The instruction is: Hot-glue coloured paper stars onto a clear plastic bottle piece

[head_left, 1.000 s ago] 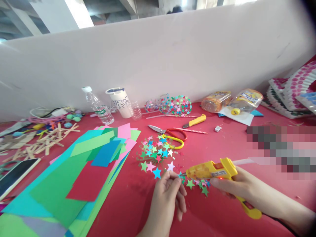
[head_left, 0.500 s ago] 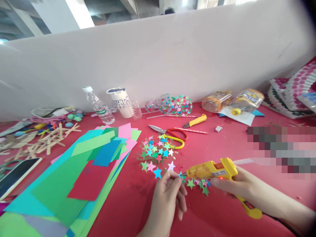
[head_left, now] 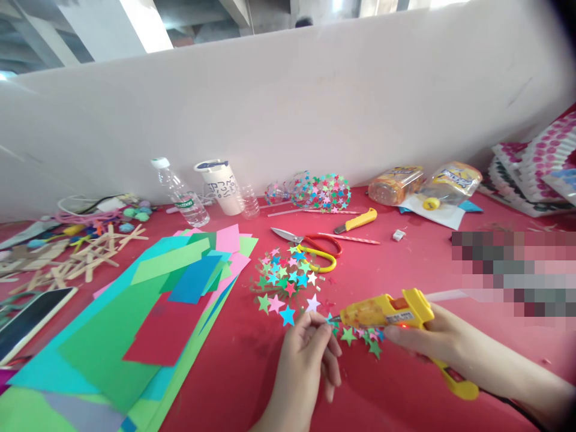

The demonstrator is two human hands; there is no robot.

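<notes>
My right hand (head_left: 434, 339) is closed around a yellow hot glue gun (head_left: 378, 311), a glue stick poking out behind it. A small red light glows on its side. Its nozzle points left, at the fingertips of my left hand (head_left: 310, 348). Between that thumb and forefinger is a small blue star (head_left: 330, 318), partly hidden by the fingers and nozzle. Just beyond my left hand spreads a pile of colored stars (head_left: 288, 273). More stars, among them a green star (head_left: 348, 336), lie under the gun.
Scissors (head_left: 315, 246), a yellow utility knife (head_left: 360, 221) and striped straws lie beyond the stars. Colored paper (head_left: 112, 336) and a phone (head_left: 33, 321) are at left. A star-covered bottle (head_left: 321, 192), a water bottle (head_left: 182, 195) and a cup (head_left: 219, 187) are by the white partition.
Almost nothing differs. Both hands and the glue gun hold nearly the same position, with the nozzle still at the blue star.
</notes>
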